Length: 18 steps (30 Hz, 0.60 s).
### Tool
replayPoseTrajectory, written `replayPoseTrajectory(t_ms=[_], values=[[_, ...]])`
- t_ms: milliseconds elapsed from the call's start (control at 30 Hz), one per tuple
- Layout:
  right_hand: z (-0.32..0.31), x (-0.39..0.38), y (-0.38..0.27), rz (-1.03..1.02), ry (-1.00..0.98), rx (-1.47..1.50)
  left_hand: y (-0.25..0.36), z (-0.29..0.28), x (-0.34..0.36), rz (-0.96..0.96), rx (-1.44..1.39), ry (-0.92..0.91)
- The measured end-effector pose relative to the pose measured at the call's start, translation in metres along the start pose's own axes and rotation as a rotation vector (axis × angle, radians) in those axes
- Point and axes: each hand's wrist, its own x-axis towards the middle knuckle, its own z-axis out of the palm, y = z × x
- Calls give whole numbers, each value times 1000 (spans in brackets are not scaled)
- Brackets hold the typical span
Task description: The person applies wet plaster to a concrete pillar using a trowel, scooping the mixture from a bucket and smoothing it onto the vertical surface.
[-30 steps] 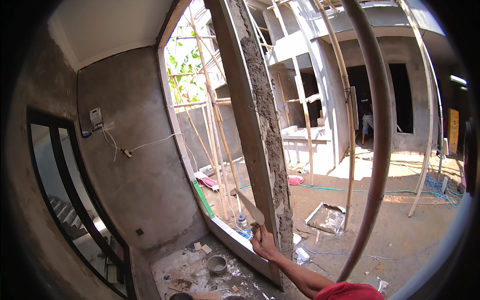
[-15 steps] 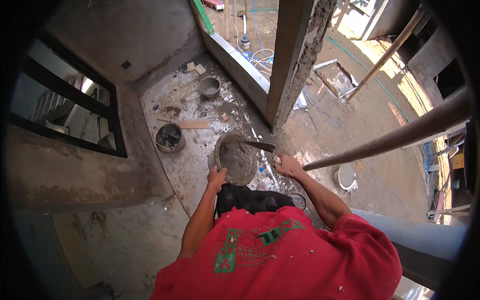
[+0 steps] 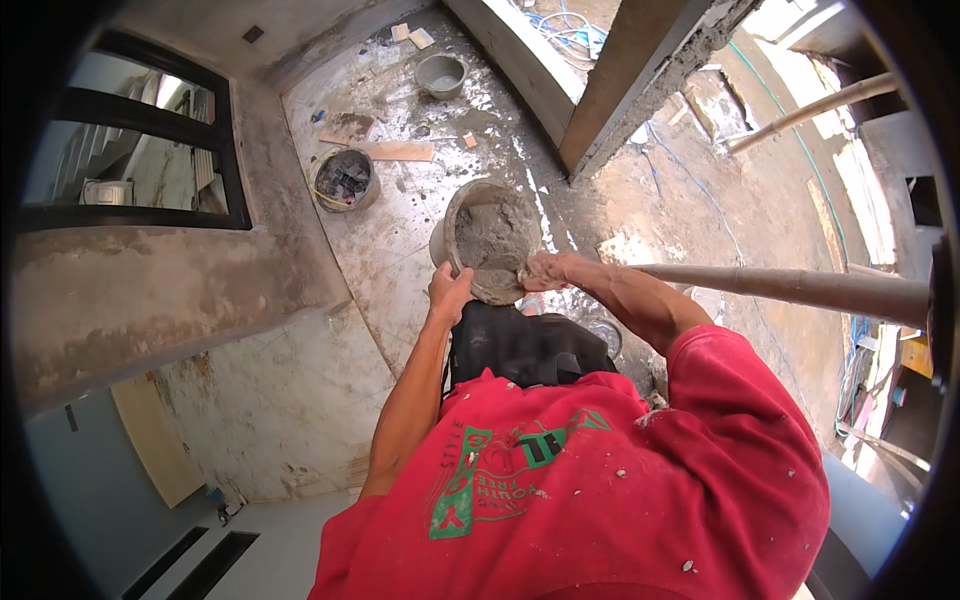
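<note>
A tilted bucket (image 3: 441,240) of wet grey mortar (image 3: 492,230) is at my front, just beyond my dark trousers. My left hand (image 3: 452,291) is closed on its near left rim, thumb over the edge. At the near right rim, my right hand (image 3: 549,271) is wrapped round the handle of a trowel (image 3: 498,284). The trowel's blade lies low inside the bucket, against the mortar, and is hard to tell apart from it.
Ahead on the splattered floor stand a bucket of dark rubble (image 3: 345,180), a grey basin (image 3: 440,75) and a wooden board (image 3: 395,151). A bare post (image 3: 612,85) rises ahead right. A long pole (image 3: 790,283) crosses at right; a window (image 3: 140,130) is at left.
My right hand has moved left and brought the trowel from above the right rim down into the bucket. The left hand keeps its hold. The view has tilted toward my body.
</note>
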Motion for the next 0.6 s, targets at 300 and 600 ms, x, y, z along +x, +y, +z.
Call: replayPoseTrajectory(t_ms=[300, 600], values=[[-52, -29, -10, 41, -645, 882, 2, -26, 28, -28, -234, -13], [-94, -99, -28, -452, -375, 1429, -15, -39, 61, -24, 17, 70]])
